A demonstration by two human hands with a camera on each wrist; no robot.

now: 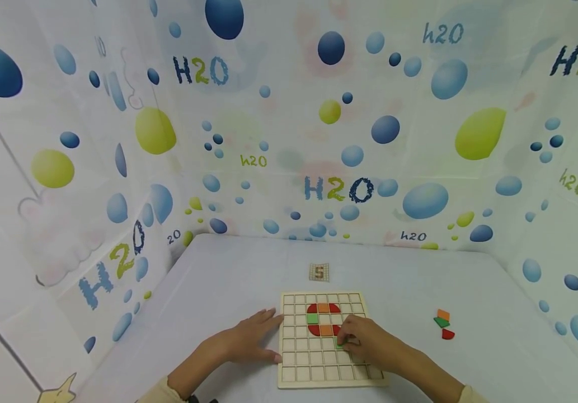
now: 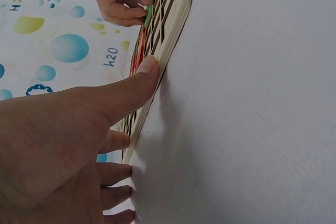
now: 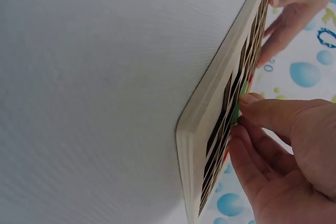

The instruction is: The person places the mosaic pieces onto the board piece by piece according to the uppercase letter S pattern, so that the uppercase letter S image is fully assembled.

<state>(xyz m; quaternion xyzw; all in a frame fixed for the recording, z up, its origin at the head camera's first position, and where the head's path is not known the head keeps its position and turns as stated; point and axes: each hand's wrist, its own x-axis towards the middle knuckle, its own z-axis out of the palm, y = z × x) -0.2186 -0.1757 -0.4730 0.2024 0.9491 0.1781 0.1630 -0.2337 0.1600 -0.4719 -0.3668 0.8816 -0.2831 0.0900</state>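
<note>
The grid board (image 1: 317, 374) is touched on its left by the left hand (image 1: 246, 340); over it, a green piece (image 1: 339, 343) is pinched by the right hand (image 1: 367, 342); beyond it, a card (image 1: 319, 272) is set.

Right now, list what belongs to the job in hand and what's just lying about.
Likely part of the job:
wooden grid board
placed tiles
green tile in the right hand
card showing S or 5
loose tiles

Just surroundings:
white tablecloth
H2O-printed backdrop
</note>
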